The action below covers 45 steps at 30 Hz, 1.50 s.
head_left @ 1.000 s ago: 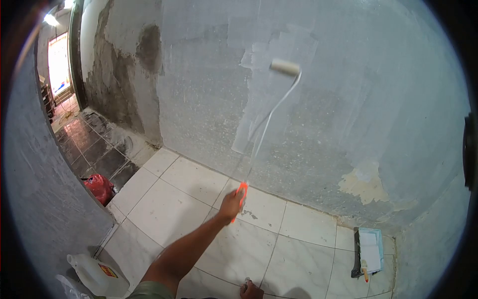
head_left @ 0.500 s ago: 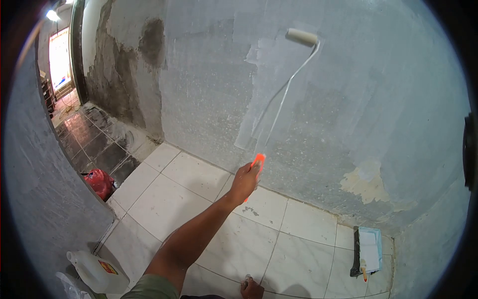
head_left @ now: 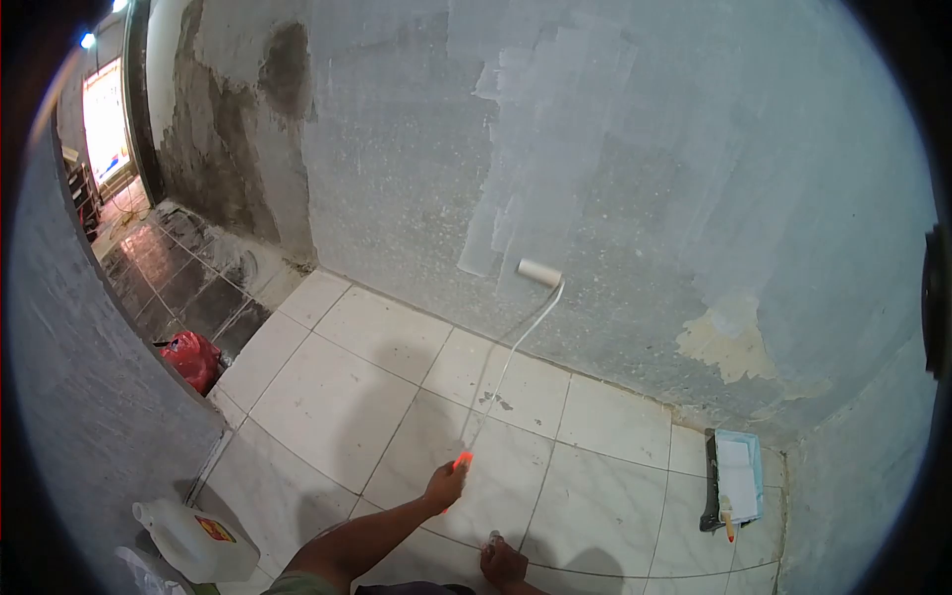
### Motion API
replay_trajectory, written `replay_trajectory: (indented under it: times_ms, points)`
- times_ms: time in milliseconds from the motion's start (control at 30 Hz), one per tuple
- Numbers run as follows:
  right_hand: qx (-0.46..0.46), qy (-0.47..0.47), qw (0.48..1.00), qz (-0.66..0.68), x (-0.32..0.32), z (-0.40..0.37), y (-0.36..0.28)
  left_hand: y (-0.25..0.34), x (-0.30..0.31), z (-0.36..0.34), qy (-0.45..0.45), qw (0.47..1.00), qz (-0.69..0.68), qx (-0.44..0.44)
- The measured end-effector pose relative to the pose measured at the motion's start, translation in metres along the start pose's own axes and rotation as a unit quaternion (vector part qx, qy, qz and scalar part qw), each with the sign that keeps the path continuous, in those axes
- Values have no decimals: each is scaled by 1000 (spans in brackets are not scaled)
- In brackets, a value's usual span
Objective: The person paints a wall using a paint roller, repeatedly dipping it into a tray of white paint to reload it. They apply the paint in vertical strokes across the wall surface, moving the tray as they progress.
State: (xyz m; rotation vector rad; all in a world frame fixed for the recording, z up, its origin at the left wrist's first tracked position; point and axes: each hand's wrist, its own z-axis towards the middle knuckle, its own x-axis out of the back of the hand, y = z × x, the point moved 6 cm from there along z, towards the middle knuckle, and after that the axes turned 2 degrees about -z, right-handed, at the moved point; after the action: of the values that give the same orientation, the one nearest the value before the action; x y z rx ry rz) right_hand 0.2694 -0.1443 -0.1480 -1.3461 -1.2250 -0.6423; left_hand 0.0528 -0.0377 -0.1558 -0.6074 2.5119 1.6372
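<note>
My left hand (head_left: 445,488) is closed around the orange handle of a paint roller (head_left: 540,273). The roller's pale sleeve rests against the grey wall (head_left: 397,169), low down near the floor, and its thin wire frame slants down to the handle. Lighter, freshly coated strips show on the wall above the roller. At the bottom edge, my right hand (head_left: 504,565) is held low with its fingers curled. A small whitish bit shows at its fingertips; what it is I cannot make out.
A paint tray (head_left: 762,476) with a brush (head_left: 727,518) lies on the tiled floor at right. A white jug (head_left: 198,543) stands lower left, by a side wall. A red plastic bag (head_left: 191,361) sits near the doorway. Bare plaster (head_left: 729,339) shows low on the wall.
The roller has come down the wall from high up to near the floor, and my left hand has dropped lower and closer. The right hand has barely moved. The view has shifted slightly.
</note>
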Motion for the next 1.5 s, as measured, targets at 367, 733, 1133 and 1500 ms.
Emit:
replay_trajectory:
  times_ms: [367,733,1133,1500]
  points:
    - [82,158,984,13,-18,-6,6,195,-26,27,51,937,242,-248]
    - [-1,32,999,19,-16,1,12,170,-87,30,39,937,214,-272]
    - [-74,199,918,335,58,55,-38,69,-90,18,-33,996,53,-65]
    - [194,278,740,581,308,159,-132,341,-195,-12,-40,961,143,-235]
